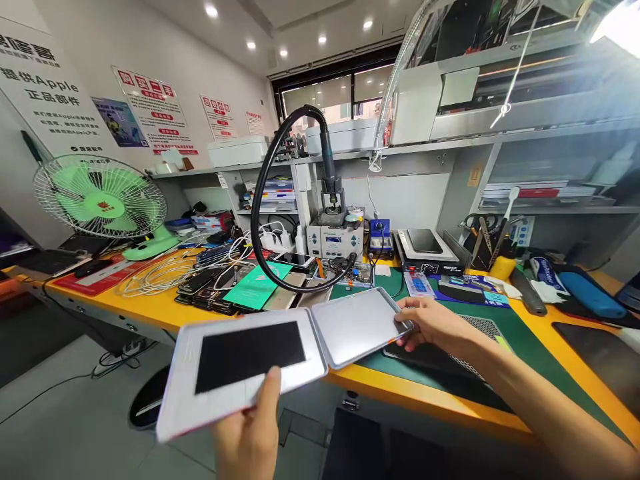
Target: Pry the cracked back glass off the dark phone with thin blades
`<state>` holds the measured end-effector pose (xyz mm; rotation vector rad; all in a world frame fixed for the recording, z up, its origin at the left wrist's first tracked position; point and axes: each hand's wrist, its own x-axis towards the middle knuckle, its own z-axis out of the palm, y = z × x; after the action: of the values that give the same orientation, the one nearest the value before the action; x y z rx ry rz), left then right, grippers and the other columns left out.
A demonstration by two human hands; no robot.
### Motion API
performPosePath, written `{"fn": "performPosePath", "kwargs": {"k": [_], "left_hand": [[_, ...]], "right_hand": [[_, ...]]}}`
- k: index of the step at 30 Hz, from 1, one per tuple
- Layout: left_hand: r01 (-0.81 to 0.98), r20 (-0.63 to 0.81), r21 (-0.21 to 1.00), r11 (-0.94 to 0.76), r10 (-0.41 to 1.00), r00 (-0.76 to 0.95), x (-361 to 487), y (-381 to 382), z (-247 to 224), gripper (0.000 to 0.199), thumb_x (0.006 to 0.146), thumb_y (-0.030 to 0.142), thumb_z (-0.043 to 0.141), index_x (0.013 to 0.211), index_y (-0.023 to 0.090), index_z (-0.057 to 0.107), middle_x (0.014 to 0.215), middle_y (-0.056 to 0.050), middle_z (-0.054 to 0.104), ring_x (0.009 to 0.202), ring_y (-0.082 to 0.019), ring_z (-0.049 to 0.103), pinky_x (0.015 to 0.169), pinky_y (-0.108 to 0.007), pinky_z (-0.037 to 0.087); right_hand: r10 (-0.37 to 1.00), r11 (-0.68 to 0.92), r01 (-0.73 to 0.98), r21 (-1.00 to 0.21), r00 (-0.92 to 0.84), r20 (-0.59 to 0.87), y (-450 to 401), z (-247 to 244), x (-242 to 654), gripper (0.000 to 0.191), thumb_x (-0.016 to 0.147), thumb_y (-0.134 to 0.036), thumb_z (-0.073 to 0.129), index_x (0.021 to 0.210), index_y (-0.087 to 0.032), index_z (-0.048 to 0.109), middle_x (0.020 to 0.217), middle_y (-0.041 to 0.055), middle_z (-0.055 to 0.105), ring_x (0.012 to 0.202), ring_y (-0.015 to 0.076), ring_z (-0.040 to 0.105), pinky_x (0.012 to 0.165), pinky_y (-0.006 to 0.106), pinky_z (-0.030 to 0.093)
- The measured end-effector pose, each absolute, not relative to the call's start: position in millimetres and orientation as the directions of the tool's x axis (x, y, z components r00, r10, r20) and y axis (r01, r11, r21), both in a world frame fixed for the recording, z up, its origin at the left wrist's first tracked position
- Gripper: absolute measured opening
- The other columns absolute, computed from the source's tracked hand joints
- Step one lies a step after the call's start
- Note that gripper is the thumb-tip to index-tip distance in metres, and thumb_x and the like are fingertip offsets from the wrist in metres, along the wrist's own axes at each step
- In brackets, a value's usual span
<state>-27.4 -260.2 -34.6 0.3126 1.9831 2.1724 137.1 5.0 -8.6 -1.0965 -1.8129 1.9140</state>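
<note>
Left hand (250, 427): fingers mostly hidden beneath white panel (240, 390); wrist cropped, lower edge. Wall poster (150, 107): small print illegible. Lamp (620, 33) cropped, right edge.

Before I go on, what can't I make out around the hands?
All in the head view:
Left hand: most fingers hidden beneath the white panel.
Undersides of the white panel and silver panel: turned away.
Perforated sheet: partly covered by the right forearm.
Wall posters: fine print too small.
</note>
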Motion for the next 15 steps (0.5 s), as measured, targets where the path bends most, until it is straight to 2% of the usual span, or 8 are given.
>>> {"fn": "performPosePath", "kwargs": {"k": [1, 2, 3, 5, 7, 10, 13, 15], "left_hand": [[0.125, 0.127, 0.992, -0.023, 0.290, -0.949, -43, -251, -18, 0.028, 0.075, 0.039, 0.077, 0.098, 0.023, 0.073, 0.108, -0.004, 0.076, 0.118, -0.033, 0.064, 0.100, -0.038, 0.054], [0.234, 0.210, 0.972, 0.033, 0.334, -0.919, -57, -238, -3, 0.026, 0.079, 0.040, 0.073, 0.094, 0.019, 0.073, 0.099, -0.007, 0.076, 0.112, -0.034, 0.066, 0.090, -0.039, 0.058], [0.314, 0.256, 0.947, 0.069, 0.430, -0.866, -71, -222, 10, 0.024, 0.081, 0.040, 0.070, 0.088, 0.017, 0.072, 0.089, -0.008, 0.076, 0.102, -0.034, 0.069, 0.080, -0.037, 0.060], [0.338, 0.246, 0.938, 0.075, 0.545, -0.802, -95, -186, 29, 0.020, 0.080, 0.034, 0.073, 0.072, 0.016, 0.068, 0.072, -0.007, 0.072, 0.079, -0.028, 0.071, 0.066, -0.033, 0.059], [0.324, 0.205, 0.944, 0.067, 0.648, -0.733, -113, -146, 36, 0.016, 0.082, 0.029, 0.072, 0.076, 0.015, 0.069, 0.071, -0.006, 0.071, 0.068, -0.023, 0.069, 0.058, -0.032, 0.058], [0.307, 0.173, 0.948, 0.081, 0.679, -0.713, -129, -98, 32, 0.018, 0.089, 0.029, 0.068, 0.098, 0.013, 0.067, 0.082, -0.003, 0.070, 0.067, -0.015, 0.067, 0.064, -0.031, 0.058], [0.310, 0.184, 0.945, 0.101, 0.621, -0.762, -138, -73, 21, 0.025, 0.094, 0.035, 0.063, 0.108, 0.014, 0.064, 0.099, -0.005, 0.069, 0.082, -0.016, 0.067, 0.075, -0.034, 0.058], [0.323, 0.200, 0.939, 0.115, 0.579, -0.790, -144, -68, 13, 0.028, 0.094, 0.036, 0.062, 0.111, 0.014, 0.063, 0.106, -0.006, 0.067, 0.089, -0.018, 0.067, 0.079, -0.037, 0.058]], "right_hand": [[0.666, -0.191, 0.281, -0.941, -0.667, -0.334, 0, -10, 141, 0.015, 0.081, -0.018, 0.064, 0.088, -0.018, 0.051, 0.067, 0.0013, 0.064, 0.062, 0.0196, 0.071, 0.054, 0.028, 0.057], [0.669, -0.213, 0.264, -0.941, -0.662, -0.338, -5, -11, 146, 0.018, 0.082, -0.021, 0.065, 0.086, -0.019, 0.048, 0.064, -0.0016, 0.060, 0.064, 0.0206, 0.072, 0.055, 0.028, 0.058], [0.677, -0.241, 0.238, -0.941, -0.654, -0.338, -9, -13, 151, 0.022, 0.082, -0.024, 0.067, 0.084, -0.020, 0.045, 0.060, -0.0047, 0.054, 0.065, 0.0216, 0.073, 0.057, 0.028, 0.058], [0.697, -0.305, 0.160, -0.939, -0.634, -0.335, -16, -14, 161, 0.028, 0.083, -0.030, 0.071, 0.083, -0.021, 0.044, 0.056, -0.0086, 0.044, 0.068, 0.0228, 0.074, 0.060, 0.030, 0.059], [0.711, -0.362, 0.080, -0.929, -0.621, -0.331, -22, -16, 167, 0.031, 0.082, -0.035, 0.074, 0.087, -0.021, 0.047, 0.056, -0.0090, 0.043, 0.071, 0.0230, 0.074, 0.063, 0.031, 0.060], [0.698, -0.375, 0.060, -0.925, -0.639, -0.324, -34, -16, 162, 0.029, 0.085, -0.037, 0.073, 0.090, -0.019, 0.050, 0.060, -0.0060, 0.053, 0.069, 0.0188, 0.072, 0.062, 0.027, 0.059], [0.679, -0.368, 0.110, -0.923, -0.647, -0.348, -50, -16, 141, 0.027, 0.090, -0.040, 0.065, 0.088, -0.017, 0.050, 0.074, 0.0030, 0.067, 0.062, 0.0149, 0.071, 0.055, 0.023, 0.057], [0.673, -0.366, 0.154, -0.918, -0.637, -0.375, -57, -16, 126, 0.028, 0.093, -0.042, 0.060, 0.089, -0.017, 0.047, 0.080, 0.0073, 0.071, 0.059, 0.0167, 0.072, 0.048, 0.024, 0.056]]}}
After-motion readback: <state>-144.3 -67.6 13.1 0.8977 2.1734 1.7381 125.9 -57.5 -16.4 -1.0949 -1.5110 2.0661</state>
